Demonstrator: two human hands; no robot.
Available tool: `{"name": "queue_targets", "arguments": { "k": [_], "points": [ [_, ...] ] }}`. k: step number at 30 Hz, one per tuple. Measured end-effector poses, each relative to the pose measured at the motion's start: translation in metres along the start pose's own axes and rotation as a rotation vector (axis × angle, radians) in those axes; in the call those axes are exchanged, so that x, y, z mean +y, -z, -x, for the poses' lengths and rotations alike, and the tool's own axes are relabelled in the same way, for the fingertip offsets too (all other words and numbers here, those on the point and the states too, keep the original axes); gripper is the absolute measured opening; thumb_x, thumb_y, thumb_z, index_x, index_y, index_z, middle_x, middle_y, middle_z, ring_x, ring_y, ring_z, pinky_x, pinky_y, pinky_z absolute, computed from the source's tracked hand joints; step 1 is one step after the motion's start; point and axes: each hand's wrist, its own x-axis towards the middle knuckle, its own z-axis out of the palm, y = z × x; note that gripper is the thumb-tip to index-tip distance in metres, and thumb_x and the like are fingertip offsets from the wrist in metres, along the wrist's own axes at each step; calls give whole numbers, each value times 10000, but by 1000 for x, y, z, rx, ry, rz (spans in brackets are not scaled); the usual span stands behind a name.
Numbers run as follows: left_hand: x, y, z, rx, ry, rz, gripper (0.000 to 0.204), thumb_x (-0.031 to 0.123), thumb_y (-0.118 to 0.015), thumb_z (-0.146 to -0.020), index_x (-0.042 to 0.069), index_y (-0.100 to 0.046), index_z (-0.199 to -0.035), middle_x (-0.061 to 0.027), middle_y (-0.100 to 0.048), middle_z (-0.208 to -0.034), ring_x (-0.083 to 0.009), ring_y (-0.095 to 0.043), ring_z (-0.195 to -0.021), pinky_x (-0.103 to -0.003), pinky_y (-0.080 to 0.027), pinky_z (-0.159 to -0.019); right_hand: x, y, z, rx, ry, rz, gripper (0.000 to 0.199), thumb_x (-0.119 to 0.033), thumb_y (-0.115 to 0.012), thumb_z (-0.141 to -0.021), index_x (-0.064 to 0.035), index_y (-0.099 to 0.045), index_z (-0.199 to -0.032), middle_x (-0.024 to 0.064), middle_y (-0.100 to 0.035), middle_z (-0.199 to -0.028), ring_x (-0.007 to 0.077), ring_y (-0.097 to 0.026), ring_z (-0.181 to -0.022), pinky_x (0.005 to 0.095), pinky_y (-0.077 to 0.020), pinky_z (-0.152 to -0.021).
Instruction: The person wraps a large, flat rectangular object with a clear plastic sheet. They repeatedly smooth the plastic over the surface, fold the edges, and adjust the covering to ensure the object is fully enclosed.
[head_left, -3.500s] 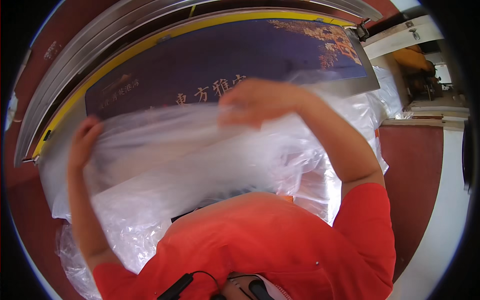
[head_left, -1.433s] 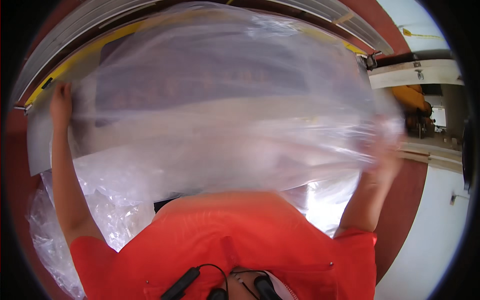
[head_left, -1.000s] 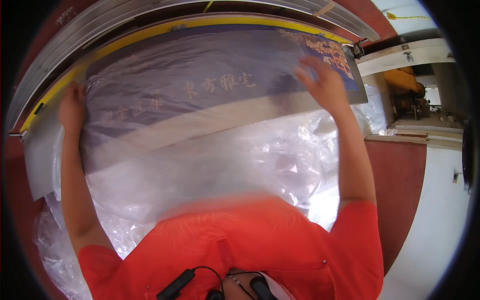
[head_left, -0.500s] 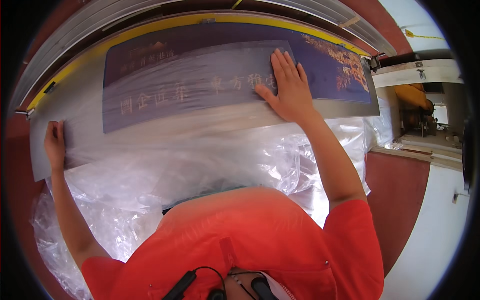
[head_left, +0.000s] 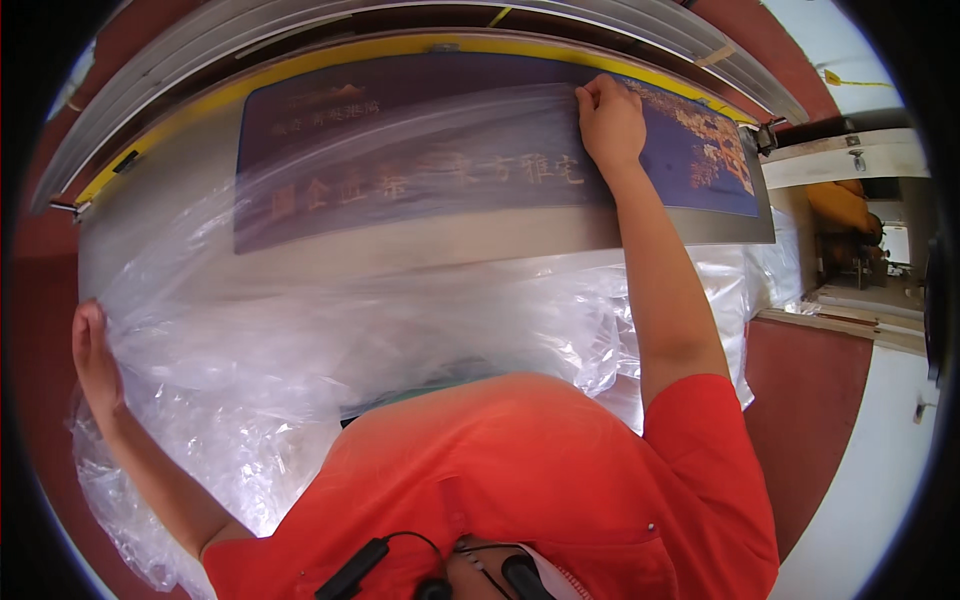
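A long dark blue panel [head_left: 680,185] with gold lettering and a golden leaf pattern lies on a grey board [head_left: 150,225]. Clear plastic film [head_left: 370,300] drapes over much of the panel and down toward my body, wrinkled and taut in streaks. At the left, beside the board's near corner, my left hand [head_left: 97,355] pinches the edge of the film. My right hand [head_left: 612,118] has its fingers curled together at the film's upper right corner, over the panel; the fingertips are partly hidden.
Yellow edging [head_left: 380,48] with small clamps runs behind the board, and grey metal rails [head_left: 300,18] curve beyond it. More crumpled plastic [head_left: 215,440] hangs at the near left. To the right are a white beam [head_left: 840,155], a red floor area [head_left: 805,400] and machinery.
My right hand has gone from lying flat to curled fingers, slightly farther right. My left hand has moved nearer to me, drawing the film off the board's left end. The view has shifted a little.
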Motion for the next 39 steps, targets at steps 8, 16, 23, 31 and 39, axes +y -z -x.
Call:
{"name": "queue_targets", "arguments": {
  "k": [8,16,23,31,39],
  "points": [
    [-33,-83,-111,336,-17,8,188,295,-494,-813,107,-499,-804,63,-394,-623,-24,-354,-548,-167,-286,-456,29,10,-1,-211,-480,-688,209,-213,-525,-766,-7,-491,-752,79,-536,-619,136,-507,-514,279,-416,-502],
    [-71,-155,-231,551,81,-796,493,441,-594,-650,-3,-584,-866,-134,-599,-809,-240,-551,-833,-299,-404,-741,62,-27,-76,-14,-596,-460,380,-396,-603,-657,-16,-576,-657,106,-583,-603,230,-571,-601,324,-434,-608],
    [-65,-171,-217,583,219,-860,598,519,-296,-774,13,-588,-905,-224,-550,-929,-342,-512,-926,-400,-392,-801,64,-21,-64,-177,-653,-314,496,-530,-535,-659,-40,-588,-604,85,-553,-568,206,-521,-566,307,-401,-587],
    [-55,-175,-208,515,312,-231,383,229,-303,-754,-55,-552,-814,-186,-575,-734,-256,-567,-628,-342,-432,-540,77,-35,-58,-25,-774,-859,296,-233,-342,-800,17,-497,-833,83,-496,-709,171,-514,-600,268,-450,-512],
    [-62,-169,-210,523,221,-261,373,216,-303,-757,-60,-552,-796,-199,-568,-795,-265,-570,-634,-344,-432,-553,66,-30,-62,-50,-920,-1142,261,-238,-370,-801,-5,-486,-781,82,-491,-671,180,-514,-562,266,-448,-510]
  ]
}}
